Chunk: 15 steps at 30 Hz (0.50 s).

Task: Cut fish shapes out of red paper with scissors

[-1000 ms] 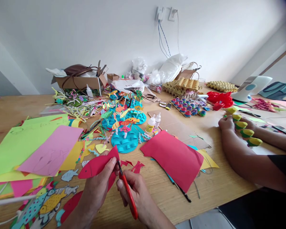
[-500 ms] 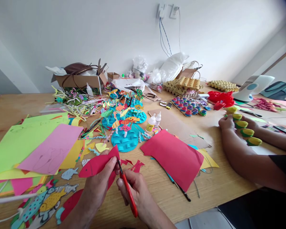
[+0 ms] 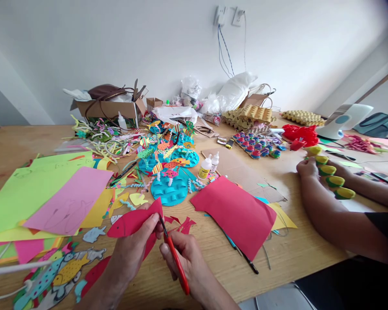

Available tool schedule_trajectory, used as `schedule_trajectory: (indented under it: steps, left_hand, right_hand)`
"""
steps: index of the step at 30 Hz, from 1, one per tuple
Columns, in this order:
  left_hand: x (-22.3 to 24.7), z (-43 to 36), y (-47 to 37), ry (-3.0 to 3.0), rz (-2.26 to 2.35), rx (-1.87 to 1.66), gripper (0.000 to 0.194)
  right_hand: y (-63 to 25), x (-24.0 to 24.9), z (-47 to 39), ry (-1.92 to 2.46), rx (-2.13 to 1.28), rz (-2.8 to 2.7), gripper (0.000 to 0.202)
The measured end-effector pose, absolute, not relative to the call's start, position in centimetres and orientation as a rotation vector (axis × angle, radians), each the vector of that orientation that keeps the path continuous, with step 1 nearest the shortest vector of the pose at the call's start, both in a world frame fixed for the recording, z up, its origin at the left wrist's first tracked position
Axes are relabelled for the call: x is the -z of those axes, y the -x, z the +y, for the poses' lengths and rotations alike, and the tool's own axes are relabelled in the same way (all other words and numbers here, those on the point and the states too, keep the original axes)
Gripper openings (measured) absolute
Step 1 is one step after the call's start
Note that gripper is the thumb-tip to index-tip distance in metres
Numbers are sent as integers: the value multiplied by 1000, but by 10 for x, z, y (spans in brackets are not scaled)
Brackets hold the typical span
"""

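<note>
Between the thumb and fingers of my left hand (image 3: 137, 243) is a red paper fish (image 3: 124, 224), its head pointing left with an eye and gill line drawn on. My right hand (image 3: 186, 258) grips red-handled scissors (image 3: 177, 262), whose dark blades meet the paper by the tail, close to my left fingertips. Small red paper scraps (image 3: 184, 224) lie just beyond the scissors. A large red sheet (image 3: 234, 215) rests to the right of my hands. Cut-out paper fish, one of them yellow with dots (image 3: 70, 270), lie at the lower left.
Green paper (image 3: 29, 185) and a pink sheet (image 3: 71, 198) are stacked at left. Blue discs (image 3: 170, 191) with paper fish and glue bottles (image 3: 204, 168) stand mid-table. At right, another person's hands (image 3: 308, 168) hold a yellow-green egg-carton strip (image 3: 335, 181). Boxes and bags line the wall.
Almost nothing differs. The scissors and my right hand have shifted very slightly, with the blades still at the fish's tail. The other person's hands stay in place.
</note>
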State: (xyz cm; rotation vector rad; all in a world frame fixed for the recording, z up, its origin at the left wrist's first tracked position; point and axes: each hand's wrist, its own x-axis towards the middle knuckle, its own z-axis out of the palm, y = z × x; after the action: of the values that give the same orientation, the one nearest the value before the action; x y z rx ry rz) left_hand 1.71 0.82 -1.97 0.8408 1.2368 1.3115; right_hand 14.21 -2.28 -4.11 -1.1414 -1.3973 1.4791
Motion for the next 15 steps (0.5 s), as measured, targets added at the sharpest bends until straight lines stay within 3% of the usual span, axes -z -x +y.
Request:
schedule_trajectory:
  steps: [15]
  left_hand:
    - [13, 9, -13, -758, 1029, -1196, 14]
  right_hand:
    - [-146, 41, -25, 1170, -1483, -1433, 51]
